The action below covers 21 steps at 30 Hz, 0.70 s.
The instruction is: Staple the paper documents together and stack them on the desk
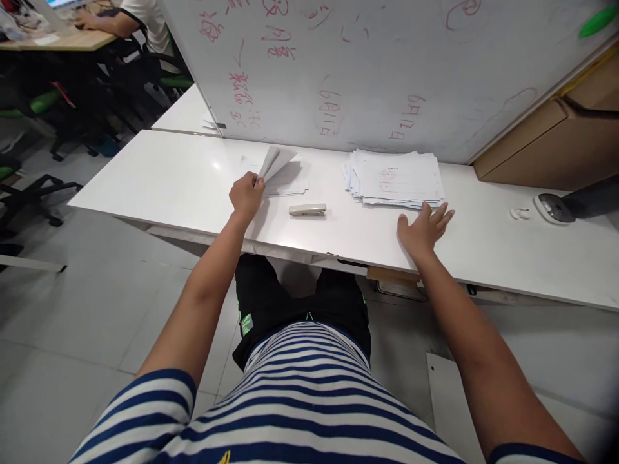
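Observation:
My left hand (pixel 247 196) is closed on the near edge of some paper sheets (pixel 276 162), which tilt up off the desk. Beneath them lies a small, flat paper pile (pixel 291 180). Just right of that hand, a pale stapler (pixel 307 210) rests on the white desk, touched by neither hand. My right hand (pixel 424 229) has its fingers spread, with the fingertips at the front right edge of a thick, uneven paper stack (pixel 399 177). Nothing shows in its grasp.
A whiteboard (pixel 367 71) with red writing rises behind the white desk (pixel 164 174). Cardboard boxes (pixel 546 138) stand at the right, near a computer mouse (pixel 554 209) and a small white item (pixel 520 213). At upper left, a person (pixel 145 26) sits at another desk.

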{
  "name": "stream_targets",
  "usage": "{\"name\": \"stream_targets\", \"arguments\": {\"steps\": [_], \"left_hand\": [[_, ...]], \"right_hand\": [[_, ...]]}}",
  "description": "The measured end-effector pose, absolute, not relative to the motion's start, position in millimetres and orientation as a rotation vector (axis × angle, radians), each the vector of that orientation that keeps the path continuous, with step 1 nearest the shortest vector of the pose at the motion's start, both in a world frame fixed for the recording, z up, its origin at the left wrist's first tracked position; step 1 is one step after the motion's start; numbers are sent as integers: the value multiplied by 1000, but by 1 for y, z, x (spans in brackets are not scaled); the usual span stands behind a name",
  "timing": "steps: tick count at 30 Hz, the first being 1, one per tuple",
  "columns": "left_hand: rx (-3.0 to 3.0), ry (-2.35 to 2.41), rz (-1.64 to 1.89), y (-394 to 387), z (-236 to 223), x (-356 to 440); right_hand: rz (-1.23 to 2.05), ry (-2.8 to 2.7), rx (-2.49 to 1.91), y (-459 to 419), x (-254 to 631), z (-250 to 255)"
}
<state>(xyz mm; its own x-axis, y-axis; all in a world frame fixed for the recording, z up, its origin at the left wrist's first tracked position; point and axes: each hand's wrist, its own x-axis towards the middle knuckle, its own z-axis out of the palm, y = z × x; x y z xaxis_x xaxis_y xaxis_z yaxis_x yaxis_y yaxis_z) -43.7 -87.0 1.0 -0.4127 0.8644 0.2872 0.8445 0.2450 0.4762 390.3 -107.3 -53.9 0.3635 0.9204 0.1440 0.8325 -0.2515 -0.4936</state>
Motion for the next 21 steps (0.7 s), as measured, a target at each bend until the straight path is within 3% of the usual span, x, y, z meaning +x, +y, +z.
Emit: {"name": "stream_targets", "arguments": {"steps": [10,14,21], "left_hand": [[1492,2214,1483,-97,27,-58],[1343,2201,1818,-108,65,-69],[1571,2113,2267,-133,150,-75]], "right_hand": [[234,-1519,-2131,-107,392,-58],[241,-1510,-2150,-106,392,-58],[193,-1523,-1969,-112,393,-53]]}}
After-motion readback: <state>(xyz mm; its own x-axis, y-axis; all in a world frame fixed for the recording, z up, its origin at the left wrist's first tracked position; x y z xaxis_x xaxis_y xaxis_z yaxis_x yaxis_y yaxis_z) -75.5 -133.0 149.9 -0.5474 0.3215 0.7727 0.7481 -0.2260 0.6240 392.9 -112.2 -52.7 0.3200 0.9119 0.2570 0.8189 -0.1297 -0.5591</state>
